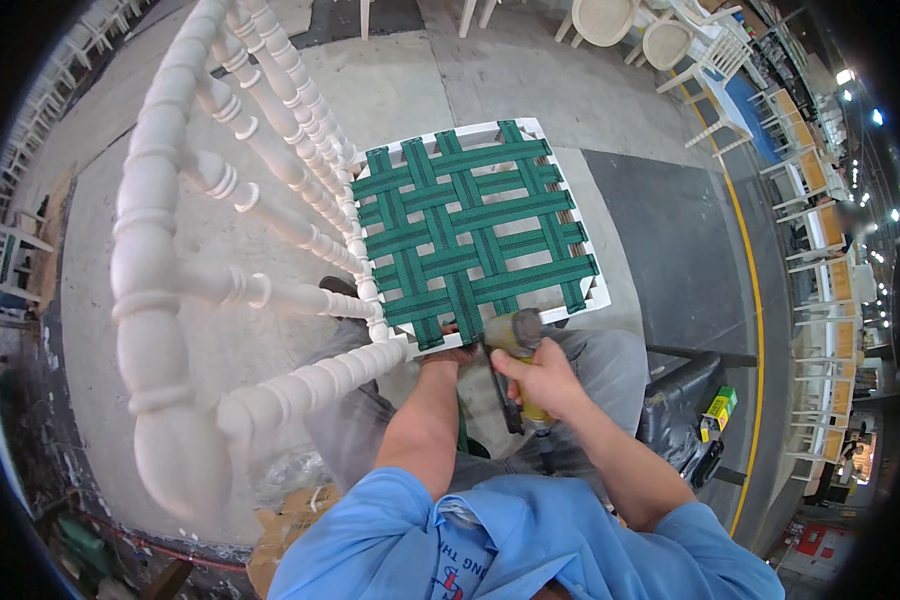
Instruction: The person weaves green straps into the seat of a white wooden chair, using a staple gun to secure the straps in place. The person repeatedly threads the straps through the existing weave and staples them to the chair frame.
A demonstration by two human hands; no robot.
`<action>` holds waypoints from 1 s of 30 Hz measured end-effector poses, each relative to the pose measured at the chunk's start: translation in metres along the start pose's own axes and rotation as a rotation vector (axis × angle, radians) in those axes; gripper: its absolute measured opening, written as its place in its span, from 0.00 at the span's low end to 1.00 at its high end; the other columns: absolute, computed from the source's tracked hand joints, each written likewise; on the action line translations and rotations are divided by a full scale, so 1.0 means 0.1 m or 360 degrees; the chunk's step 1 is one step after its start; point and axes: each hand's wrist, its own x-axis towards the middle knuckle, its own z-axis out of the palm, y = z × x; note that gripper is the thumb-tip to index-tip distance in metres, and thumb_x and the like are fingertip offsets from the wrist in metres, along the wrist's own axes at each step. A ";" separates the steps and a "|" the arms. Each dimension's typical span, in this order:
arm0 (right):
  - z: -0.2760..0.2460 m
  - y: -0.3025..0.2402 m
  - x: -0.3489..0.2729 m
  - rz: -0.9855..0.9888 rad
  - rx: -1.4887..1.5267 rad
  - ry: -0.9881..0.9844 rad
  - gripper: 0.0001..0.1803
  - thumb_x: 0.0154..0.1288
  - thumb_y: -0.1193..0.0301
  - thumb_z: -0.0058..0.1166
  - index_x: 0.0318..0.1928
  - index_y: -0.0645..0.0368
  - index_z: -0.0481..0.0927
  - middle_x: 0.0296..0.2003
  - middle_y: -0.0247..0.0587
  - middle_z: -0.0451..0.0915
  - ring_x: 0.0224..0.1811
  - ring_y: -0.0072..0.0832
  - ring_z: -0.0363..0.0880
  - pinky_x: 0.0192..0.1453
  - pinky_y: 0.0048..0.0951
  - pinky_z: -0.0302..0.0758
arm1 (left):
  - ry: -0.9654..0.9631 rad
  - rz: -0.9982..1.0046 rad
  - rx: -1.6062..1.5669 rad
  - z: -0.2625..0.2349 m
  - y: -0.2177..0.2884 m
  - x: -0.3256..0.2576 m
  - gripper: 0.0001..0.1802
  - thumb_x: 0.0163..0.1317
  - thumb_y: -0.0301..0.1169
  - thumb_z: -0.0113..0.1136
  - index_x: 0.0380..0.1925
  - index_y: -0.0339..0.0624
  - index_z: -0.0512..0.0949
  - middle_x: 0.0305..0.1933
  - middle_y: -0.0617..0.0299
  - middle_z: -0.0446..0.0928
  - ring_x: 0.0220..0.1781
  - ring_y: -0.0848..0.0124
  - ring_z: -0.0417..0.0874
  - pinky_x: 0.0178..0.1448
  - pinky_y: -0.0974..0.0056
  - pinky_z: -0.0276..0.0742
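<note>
A white chair frame (156, 345) with turned spindles lies before me, its back to the left. Green webbing straps (510, 218) are woven in a lattice across its seat. At the near seat edge, my left hand (457, 352) grips the end of a green strap; the seat rail and strap partly hide its fingers. My right hand (542, 382) is wrapped round the handle of a yellow and black staple gun (519, 330), slightly blurred. Its nose is close to the near rail beside my left hand, and whether it touches cannot be seen.
To my right, a black plastic-wrapped seat (675, 405) bears a green and yellow box (718, 412). A cardboard box (290, 525) stands at the lower left. Several pale chairs (720, 55) line the far right, past a yellow floor line (750, 300).
</note>
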 end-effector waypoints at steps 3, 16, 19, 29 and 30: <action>-0.30 -0.04 -0.25 -0.0102 0.0117 0.0135 0.19 0.72 0.60 0.70 0.48 0.62 0.81 0.27 0.34 0.81 0.22 0.23 0.79 0.24 0.29 0.76 | 0.0032 -0.0298 0.0277 -0.09 -0.10 -0.15 0.18 0.76 0.48 0.49 0.47 0.51 0.83 0.44 0.55 0.87 0.40 0.58 0.88 0.42 0.43 0.87; -0.80 0.11 -0.54 -0.0208 0.0307 0.0124 0.15 0.76 0.61 0.67 0.48 0.60 0.82 0.35 0.34 0.82 0.22 0.21 0.77 0.24 0.28 0.74 | -0.0498 0.0618 0.2325 -0.33 -0.47 -1.51 0.15 0.69 0.30 0.58 0.49 0.35 0.86 0.45 0.52 0.89 0.49 0.65 0.87 0.52 0.59 0.81; -0.66 0.08 -0.42 -0.0168 0.0218 0.0063 0.16 0.76 0.60 0.67 0.49 0.60 0.82 0.36 0.34 0.83 0.22 0.22 0.77 0.24 0.28 0.74 | -0.0604 0.0739 0.1953 -0.19 -0.38 -1.79 0.14 0.77 0.32 0.56 0.50 0.34 0.85 0.42 0.57 0.88 0.45 0.69 0.87 0.53 0.61 0.81; -0.16 -0.04 0.09 -0.0013 -0.0036 -0.0070 0.21 0.74 0.58 0.68 0.54 0.60 0.78 0.34 0.33 0.80 0.22 0.22 0.77 0.25 0.29 0.74 | -0.0232 0.1102 0.1935 0.59 0.21 -1.29 0.20 0.81 0.39 0.49 0.45 0.34 0.85 0.41 0.58 0.90 0.38 0.70 0.85 0.47 0.64 0.78; -0.16 -0.02 0.13 0.0002 -0.0046 -0.0059 0.21 0.74 0.58 0.68 0.54 0.61 0.78 0.34 0.33 0.80 0.22 0.22 0.77 0.24 0.29 0.74 | -0.0250 0.1094 0.1918 0.61 0.19 -1.27 0.21 0.82 0.39 0.49 0.45 0.33 0.85 0.41 0.57 0.90 0.39 0.69 0.85 0.48 0.63 0.79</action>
